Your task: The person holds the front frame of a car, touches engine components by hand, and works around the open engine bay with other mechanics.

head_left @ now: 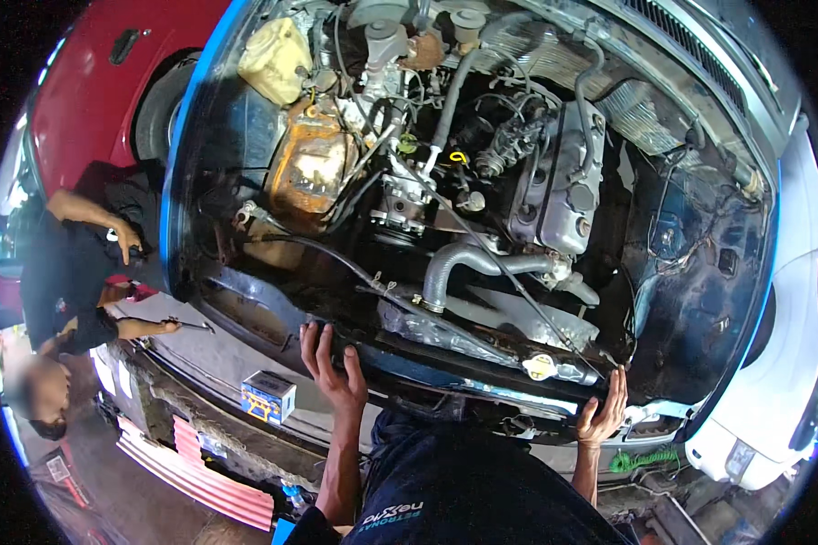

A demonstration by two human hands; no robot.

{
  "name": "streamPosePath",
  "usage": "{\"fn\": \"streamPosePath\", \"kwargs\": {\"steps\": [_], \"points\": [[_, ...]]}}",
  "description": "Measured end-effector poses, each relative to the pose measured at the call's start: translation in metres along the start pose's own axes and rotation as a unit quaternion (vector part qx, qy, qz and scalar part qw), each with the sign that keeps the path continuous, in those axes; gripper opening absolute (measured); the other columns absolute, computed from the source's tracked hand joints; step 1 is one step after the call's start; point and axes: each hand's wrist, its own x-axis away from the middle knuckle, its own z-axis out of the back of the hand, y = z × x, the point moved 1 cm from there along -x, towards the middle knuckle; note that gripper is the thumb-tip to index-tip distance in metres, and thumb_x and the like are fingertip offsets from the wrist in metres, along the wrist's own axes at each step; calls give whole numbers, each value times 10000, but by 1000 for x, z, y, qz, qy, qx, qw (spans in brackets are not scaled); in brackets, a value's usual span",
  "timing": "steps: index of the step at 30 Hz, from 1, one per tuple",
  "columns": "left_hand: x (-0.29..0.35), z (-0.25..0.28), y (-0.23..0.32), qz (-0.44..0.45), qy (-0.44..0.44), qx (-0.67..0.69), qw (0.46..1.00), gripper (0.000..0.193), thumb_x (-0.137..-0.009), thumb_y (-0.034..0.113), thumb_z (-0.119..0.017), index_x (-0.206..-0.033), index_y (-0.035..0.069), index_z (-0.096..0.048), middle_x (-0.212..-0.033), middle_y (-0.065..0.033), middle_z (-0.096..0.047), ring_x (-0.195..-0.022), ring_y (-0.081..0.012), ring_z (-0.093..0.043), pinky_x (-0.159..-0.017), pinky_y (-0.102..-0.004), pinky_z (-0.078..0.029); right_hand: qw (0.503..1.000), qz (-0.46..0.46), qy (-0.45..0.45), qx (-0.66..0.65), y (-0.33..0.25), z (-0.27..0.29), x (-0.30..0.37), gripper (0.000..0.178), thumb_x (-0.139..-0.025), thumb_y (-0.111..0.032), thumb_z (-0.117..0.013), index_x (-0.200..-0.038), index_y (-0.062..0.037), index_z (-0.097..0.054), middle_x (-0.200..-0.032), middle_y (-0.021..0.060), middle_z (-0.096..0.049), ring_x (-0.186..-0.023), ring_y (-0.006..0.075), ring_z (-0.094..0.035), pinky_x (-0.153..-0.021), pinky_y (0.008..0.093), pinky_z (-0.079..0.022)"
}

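Observation:
Both hands rest on the front edge of a car's open engine bay. My left hand (334,371) lies on the dark front crossmember (400,363), fingers stretched over it. On the right, my right hand (604,409) touches the same front edge with its fingers extended, beside the lower end of a thin rod (527,300) that slants across the bay. Between the hands is the radiator cap (540,367). A silvery bent hose (441,272) curves behind it, left of the grey valve cover (568,191). A rusty battery tray (311,168) sits farther left.
At the left a co-worker (59,282) in dark clothes holds a thin tool (195,326), near a red car (91,100). A blue-and-yellow box (268,397) stands left of my left arm. A white car (763,391) is at the right, with a green coiled hose (643,460) near it.

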Motion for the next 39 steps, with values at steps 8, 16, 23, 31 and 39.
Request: {"fn": "streamPosePath", "kwargs": {"steps": [8, 16, 23, 31, 39], "points": [[-3, -8, -2, 0, 3, 12, 1000, 385, -940, 166, -548, -1289, 2, -547, -1403, -210, -443, -1362, -409, -360, -1127, -502, -273, 1000, -4, 5, 4, 1, 0, -3, 564, -958, -345, -413, -1371, 33, -474, -1389, 251, -491, -1264, 428, -486, -1054, 480, -372], [8, 2, -20, 46, -22, 5, 999, 435, -864, 183, -655, -1279, 74, -587, -1416, -176, -467, -1382, -371, -370, -1127, -490, -308, 996, 38, 2, -84, 8, -6, 8, 499, -977, -237, -467, -1381, 56, -456, -1418, 247, -469, -1339, 394, -418, -1122, 449, -303], [4, 18, -2, 16, 17, 34, 999, 448, -891, 196, -651, -1313, 86, -553, -1397, -156, -474, -1378, -358, -378, -1102, -441, -369, 989, 124, 75, 19, -23, 19, 6, 500, -1019, -316, -437, -1339, 61, -511, -1371, 237, -526, -1259, 400, -510, -1038, 453, -414], [4, 18, 0, 18, 34, 22, 999, 431, -902, 221, -642, -1303, 88, -556, -1397, -147, -476, -1363, -346, -402, -1081, -431, -399, 985, 131, 103, 51, -18, 16, 3, 470, -1003, -305, -458, -1330, 24, -532, -1333, 217, -564, -1199, 391, -558, -1002, 456, -444], [5, 19, -1, -16, 39, 56, 998, 420, -911, 234, -624, -1291, 77, -538, -1392, -153, -464, -1369, -355, -383, -1069, -435, -405, 985, 126, 102, 56, -48, 41, 10, 446, -988, -289, -472, -1268, 47, -562, -1210, 252, -619, -1091, 399, -603, -956, 452, -469]]}}
